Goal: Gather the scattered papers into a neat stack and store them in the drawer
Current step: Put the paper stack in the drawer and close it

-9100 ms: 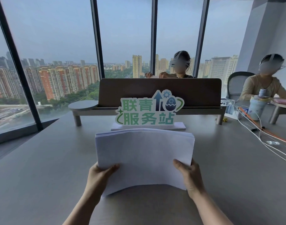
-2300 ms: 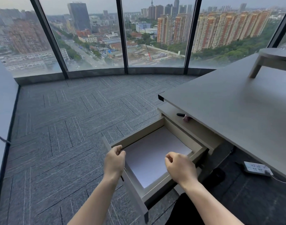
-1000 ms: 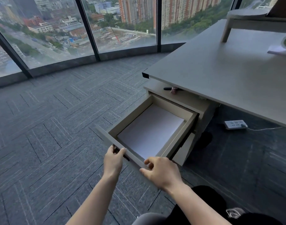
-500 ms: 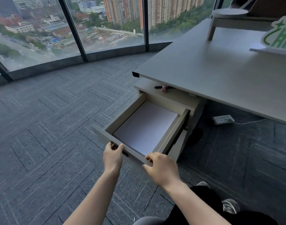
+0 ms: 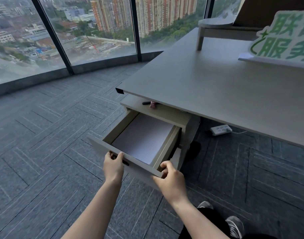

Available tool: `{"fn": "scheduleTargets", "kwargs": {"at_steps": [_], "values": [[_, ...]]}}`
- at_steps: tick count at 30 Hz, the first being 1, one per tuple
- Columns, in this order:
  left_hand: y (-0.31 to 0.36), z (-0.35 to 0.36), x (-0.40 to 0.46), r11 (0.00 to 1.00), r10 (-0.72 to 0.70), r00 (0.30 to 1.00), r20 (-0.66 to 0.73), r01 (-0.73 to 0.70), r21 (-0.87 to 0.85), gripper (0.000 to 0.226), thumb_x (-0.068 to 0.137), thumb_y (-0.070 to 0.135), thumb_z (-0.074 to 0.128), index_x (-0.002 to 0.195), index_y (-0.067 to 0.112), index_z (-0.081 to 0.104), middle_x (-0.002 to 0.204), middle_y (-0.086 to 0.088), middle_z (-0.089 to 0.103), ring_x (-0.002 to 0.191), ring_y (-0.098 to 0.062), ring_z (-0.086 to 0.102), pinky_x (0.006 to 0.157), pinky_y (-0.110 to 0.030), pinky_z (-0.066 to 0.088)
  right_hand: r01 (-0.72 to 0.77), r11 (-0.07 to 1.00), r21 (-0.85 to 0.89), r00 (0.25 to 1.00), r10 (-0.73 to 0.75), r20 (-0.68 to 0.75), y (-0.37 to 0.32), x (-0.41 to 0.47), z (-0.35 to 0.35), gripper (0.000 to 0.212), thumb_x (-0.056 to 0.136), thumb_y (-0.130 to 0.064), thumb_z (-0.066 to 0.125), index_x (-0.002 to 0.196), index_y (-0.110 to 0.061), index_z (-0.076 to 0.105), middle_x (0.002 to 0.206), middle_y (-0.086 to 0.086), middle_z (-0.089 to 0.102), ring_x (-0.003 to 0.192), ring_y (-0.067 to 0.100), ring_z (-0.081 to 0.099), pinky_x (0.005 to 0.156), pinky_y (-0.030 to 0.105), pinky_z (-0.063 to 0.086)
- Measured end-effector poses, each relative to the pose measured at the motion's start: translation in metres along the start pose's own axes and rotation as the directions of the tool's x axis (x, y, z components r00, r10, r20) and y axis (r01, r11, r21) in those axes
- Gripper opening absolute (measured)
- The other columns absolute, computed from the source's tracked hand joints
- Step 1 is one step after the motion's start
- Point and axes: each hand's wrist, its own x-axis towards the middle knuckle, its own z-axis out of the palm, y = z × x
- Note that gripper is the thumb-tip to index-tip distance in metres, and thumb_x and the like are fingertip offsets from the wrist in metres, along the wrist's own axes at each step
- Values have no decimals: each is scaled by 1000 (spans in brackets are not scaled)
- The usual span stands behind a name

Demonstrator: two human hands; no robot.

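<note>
- Left hand [image 5: 113, 167]: closed over the front panel [image 5: 130, 165] of the drawer [image 5: 166, 145], just left of its midpoint, thumb on the top edge and fingers curled over the dark pull. A pinch is likely if the thumb is left on the edge as the drawer is shut.
- Papers [image 5: 142, 138]: laid flat as one white stack inside the drawer, filling its floor, near edge close behind the front panel. A hard push could slide the sheets rearward and spoil the stack.
- Right hand [image 5: 172, 181]: wrapped round the panel's right corner, fingertips tucked by the side wall. Uneven force between hands could rack the drawer against the cabinet [image 5: 185, 133] under the desk [image 5: 216, 94] corner.
</note>
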Motion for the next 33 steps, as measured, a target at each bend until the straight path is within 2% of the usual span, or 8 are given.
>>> {"fn": "scheduleTargets", "kwargs": {"at_steps": [5,11,16,19,23,26,30,33], "values": [[9,25,15,1000,-22,1000,13,23,-10,20,85,29,61,101,22,53,101,-4,62,100,-31,62,93,-53,50,-78,983,164,995,88,-52,9,21,-6,65,75,-30,82,129,-27,45,93,-6,55,80,6,55,68,23,50],[27,55,25,997,-41,999,27,43,-57,41,88,26,63,126,16,48,111,-6,60,86,-24,59,92,-49,51,-102,964,247,988,127,-86,17,48,-16,101,75,-33,82,152,-26,16,148,5,29,133,19,37,100,28,40],[33,74,40,995,-54,997,55,58,-77,41,85,27,62,123,13,51,110,-7,63,86,-24,60,84,-43,52,-133,954,268,983,163,-90,25,73,-21,106,73,-36,82,153,-25,13,151,7,27,136,21,37,104,30,37],[42,86,40,993,-53,997,60,59,-102,8,91,23,56,98,22,54,100,-8,61,86,-24,57,88,-46,51,-150,944,294,978,184,-93,30,87,-23,107,72,-39,82,153,-24,13,153,7,26,139,22,33,108,34,35],[51,103,43,984,-74,995,71,85,-156,21,94,18,50,76,29,47,83,-6,58,82,-25,59,89,-44,50,-170,935,312,974,208,-94,37,103,-27,109,71,-45,81,153,-21,15,155,8,26,140,24,32,111,35,33],[59,113,45,963,-99,990,102,121,-242,19,96,16,46,79,23,52,83,-7,53,76,-21,57,88,-41,49,-177,928,327,971,218,-94,40,114,-32,107,71,-45,81,153,-20,16,154,8,27,140,23,32,110,32,30],[63,125,52,929,-139,976,165,187,-320,18,97,19,42,84,19,54,86,-2,51,100,-27,56,95,-40,46,-183,924,336,969,226,-95,45,130,-39,103,74,-42,80,152,-17,19,155,9,27,142,23,30,111,29,28],[63,133,59,907,-135,968,211,206,-368,22,98,24,43,111,12,57,97,-1,54,112,-30,56,98,-40,46,-193,925,329,968,234,-92,47,142,-42,100,76,-41,78,152,-13,19,157,10,26,143,23,28,113,30,26]]}}
